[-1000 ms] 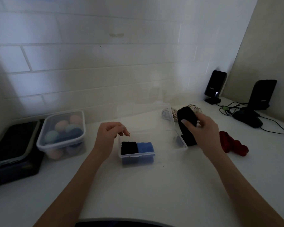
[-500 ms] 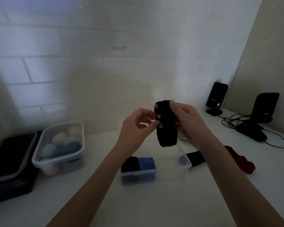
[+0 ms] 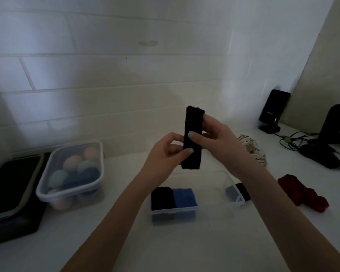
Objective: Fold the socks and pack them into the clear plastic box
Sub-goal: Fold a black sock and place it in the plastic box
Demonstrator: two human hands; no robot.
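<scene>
Sock (image 3: 192, 138), black, now hangs upright in the air above the box (image 3: 232, 195), no longer lying behind it as a second ago. Both hands pinch it: left hand (image 3: 165, 154) low on its edge, right hand (image 3: 214, 134) higher. Folding can probably start. Box on the desk (image 3: 185, 248) already holds a black roll (image 3: 162, 197) and a blue roll (image 3: 185, 196); red socks (image 3: 302, 191) wait to the right.

Dim, bluish light falls across the tiled wall (image 3: 106, 75), brightest upper left and right; soft shadows pool lower left. Wide-angle bending curves the edges (grout lines bow), and detail looks soft, perhaps slightly motion-blurred
</scene>
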